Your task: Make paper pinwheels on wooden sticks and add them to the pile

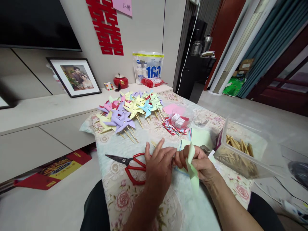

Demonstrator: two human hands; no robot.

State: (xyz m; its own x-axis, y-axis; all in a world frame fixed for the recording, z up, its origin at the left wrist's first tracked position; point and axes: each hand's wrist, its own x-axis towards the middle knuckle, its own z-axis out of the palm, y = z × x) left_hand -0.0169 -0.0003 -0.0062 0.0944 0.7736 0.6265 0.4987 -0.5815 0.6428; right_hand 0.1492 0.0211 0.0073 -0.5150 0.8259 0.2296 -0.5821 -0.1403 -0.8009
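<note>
Both hands are meeting near the table's front edge: the right hand (pixel 201 163) is pinching a pale green folded paper piece (pixel 192 166), the left hand (pixel 158 168) pressing fingertips against it. Finished pastel paper pinwheels on wooden sticks (pixel 130 110) are piling far left; this one looks unfinished, stickless.

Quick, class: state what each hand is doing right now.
Left hand: fingers spread, fingertips on the green paper.
Right hand: closed on the green paper.
</note>
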